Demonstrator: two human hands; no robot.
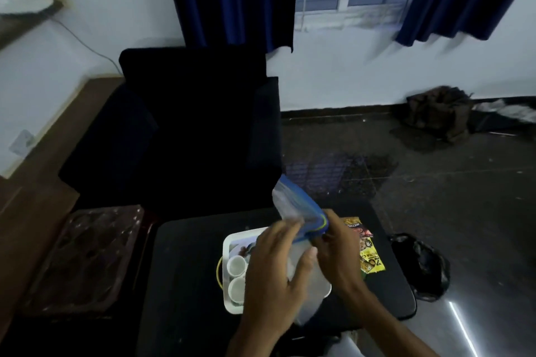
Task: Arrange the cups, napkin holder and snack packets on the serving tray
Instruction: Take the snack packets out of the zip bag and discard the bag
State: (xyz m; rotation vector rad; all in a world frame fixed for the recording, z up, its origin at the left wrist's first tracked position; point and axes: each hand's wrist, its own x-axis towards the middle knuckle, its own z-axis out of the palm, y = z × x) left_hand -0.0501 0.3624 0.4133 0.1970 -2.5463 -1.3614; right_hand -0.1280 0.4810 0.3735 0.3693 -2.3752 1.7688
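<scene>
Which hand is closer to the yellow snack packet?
The right hand. It holds the plastic bag just left of the yellow snack packet. The left hand grips the same bag farther left, over the tray.

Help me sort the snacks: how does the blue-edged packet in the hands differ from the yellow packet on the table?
The blue-edged packet is see-through and pale; the yellow packet is opaque with bold print. The blue-edged packet is held tilted over the white tray by the left hand and right hand; the yellow packet lies flat on the black table, right of the tray, untouched. Neither is on the tray yet.
</scene>
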